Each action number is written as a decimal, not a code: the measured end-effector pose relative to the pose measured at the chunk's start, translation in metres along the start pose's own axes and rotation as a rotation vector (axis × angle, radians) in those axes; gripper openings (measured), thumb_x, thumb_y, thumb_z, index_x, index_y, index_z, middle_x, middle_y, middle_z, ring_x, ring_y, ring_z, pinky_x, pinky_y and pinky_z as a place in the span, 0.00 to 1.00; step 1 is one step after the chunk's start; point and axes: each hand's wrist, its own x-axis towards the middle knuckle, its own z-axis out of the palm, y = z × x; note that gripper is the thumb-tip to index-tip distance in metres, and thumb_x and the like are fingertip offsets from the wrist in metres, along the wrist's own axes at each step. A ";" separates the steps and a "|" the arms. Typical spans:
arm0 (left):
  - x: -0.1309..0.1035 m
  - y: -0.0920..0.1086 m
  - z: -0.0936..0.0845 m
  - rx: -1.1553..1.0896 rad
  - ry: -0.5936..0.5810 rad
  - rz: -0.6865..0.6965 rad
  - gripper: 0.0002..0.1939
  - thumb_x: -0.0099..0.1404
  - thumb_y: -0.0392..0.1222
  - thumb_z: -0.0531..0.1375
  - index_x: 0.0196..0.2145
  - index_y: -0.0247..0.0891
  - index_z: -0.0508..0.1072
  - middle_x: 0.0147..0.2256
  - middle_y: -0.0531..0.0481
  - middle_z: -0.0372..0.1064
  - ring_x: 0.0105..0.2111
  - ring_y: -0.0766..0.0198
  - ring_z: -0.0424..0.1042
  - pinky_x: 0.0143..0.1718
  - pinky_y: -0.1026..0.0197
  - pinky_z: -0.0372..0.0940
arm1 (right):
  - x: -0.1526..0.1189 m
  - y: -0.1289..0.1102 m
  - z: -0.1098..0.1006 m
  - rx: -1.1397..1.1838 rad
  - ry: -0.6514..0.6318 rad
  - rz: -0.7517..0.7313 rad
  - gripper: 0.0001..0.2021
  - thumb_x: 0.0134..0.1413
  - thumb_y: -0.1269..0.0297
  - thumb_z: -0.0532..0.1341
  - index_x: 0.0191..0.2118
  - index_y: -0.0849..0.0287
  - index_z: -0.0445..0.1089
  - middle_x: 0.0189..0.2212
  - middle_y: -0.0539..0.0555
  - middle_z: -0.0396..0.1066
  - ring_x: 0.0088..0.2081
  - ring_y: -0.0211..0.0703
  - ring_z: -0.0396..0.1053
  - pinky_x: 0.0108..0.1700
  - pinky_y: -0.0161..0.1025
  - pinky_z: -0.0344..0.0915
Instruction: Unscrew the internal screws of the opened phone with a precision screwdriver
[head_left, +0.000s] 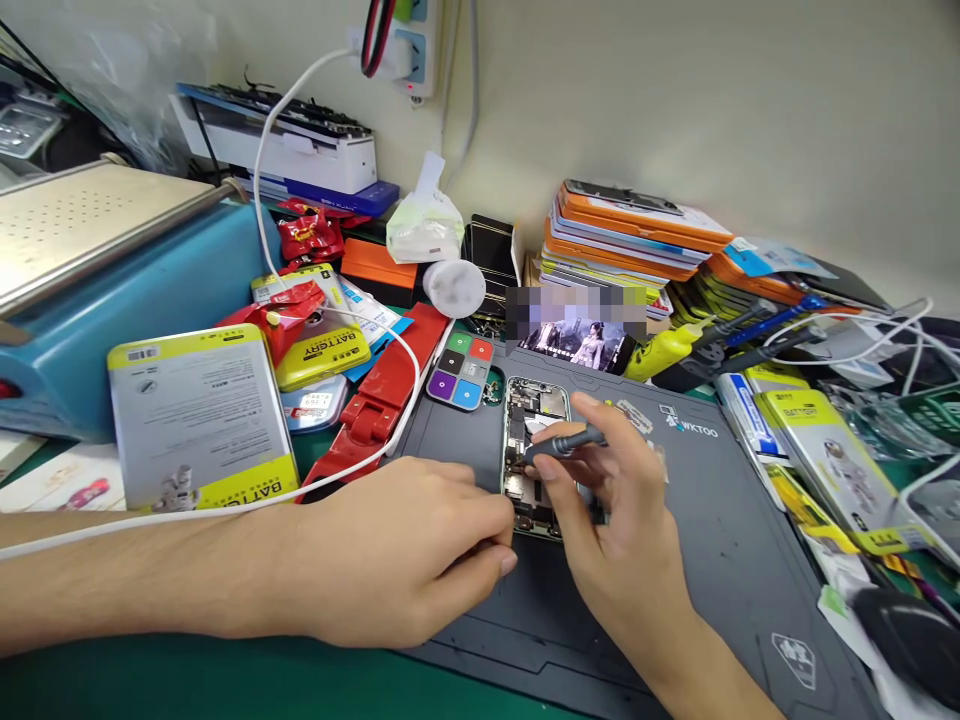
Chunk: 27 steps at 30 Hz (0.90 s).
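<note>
An opened smartphone [517,420] lies on a dark grey work mat [712,520], its circuit board and inner parts bare. My right hand [619,500] pinches a small grey screwdriver [574,441] between thumb and fingers. The tool slants over the phone's middle, and its tip is hard to make out. At the phone's lower left edge, my left hand [420,550] rests with fingers curled and thumb pressed to the index finger. Whatever these fingers hold is hidden. Just left of the phone lies a tray with coloured squares [460,372].
Behind the phone, a screen [574,340] plays a picture, partly blurred. Battery packs [202,420] and a red strap-like piece [375,410] crowd the left, beside a blue machine [150,290]. A white cable [409,400] crosses my left forearm. Orange boxes [630,230] are stacked behind; more battery packs [832,460] lie right.
</note>
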 end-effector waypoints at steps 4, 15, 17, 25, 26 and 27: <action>0.001 -0.001 0.002 0.015 0.009 0.013 0.11 0.78 0.42 0.54 0.35 0.41 0.67 0.30 0.55 0.66 0.32 0.64 0.68 0.33 0.61 0.58 | 0.005 -0.003 -0.004 -0.066 -0.035 -0.059 0.31 0.70 0.76 0.61 0.71 0.42 0.57 0.59 0.53 0.68 0.51 0.43 0.74 0.49 0.40 0.77; 0.000 0.000 0.001 -0.009 -0.016 -0.013 0.11 0.78 0.43 0.54 0.35 0.42 0.67 0.31 0.55 0.66 0.33 0.64 0.68 0.33 0.61 0.58 | -0.001 -0.004 -0.006 0.003 -0.028 0.031 0.30 0.73 0.75 0.51 0.74 0.45 0.50 0.59 0.57 0.67 0.51 0.47 0.74 0.47 0.47 0.77; 0.000 0.000 0.001 -0.001 -0.023 -0.015 0.11 0.78 0.44 0.53 0.35 0.42 0.67 0.31 0.55 0.66 0.33 0.63 0.68 0.33 0.61 0.58 | 0.000 -0.004 -0.005 0.000 -0.011 0.020 0.31 0.73 0.74 0.55 0.74 0.45 0.51 0.60 0.57 0.66 0.54 0.47 0.72 0.47 0.45 0.77; 0.000 0.001 -0.001 0.005 -0.021 -0.005 0.11 0.78 0.43 0.55 0.35 0.41 0.68 0.30 0.55 0.67 0.33 0.63 0.68 0.32 0.61 0.58 | 0.002 -0.005 -0.001 -0.031 0.039 0.061 0.32 0.71 0.73 0.60 0.73 0.45 0.53 0.55 0.56 0.69 0.46 0.45 0.74 0.44 0.44 0.78; 0.000 0.001 -0.001 0.004 -0.022 -0.005 0.11 0.78 0.43 0.55 0.35 0.41 0.68 0.30 0.55 0.67 0.33 0.63 0.69 0.32 0.61 0.58 | 0.001 -0.005 -0.001 -0.012 0.041 0.081 0.31 0.71 0.73 0.60 0.73 0.44 0.53 0.55 0.57 0.69 0.47 0.46 0.74 0.44 0.45 0.78; 0.000 0.001 -0.001 0.003 -0.023 -0.006 0.11 0.78 0.43 0.55 0.35 0.41 0.68 0.30 0.54 0.67 0.33 0.63 0.69 0.32 0.61 0.58 | 0.001 -0.005 -0.001 0.015 0.043 0.103 0.31 0.72 0.72 0.59 0.73 0.44 0.52 0.55 0.58 0.69 0.48 0.48 0.74 0.43 0.46 0.79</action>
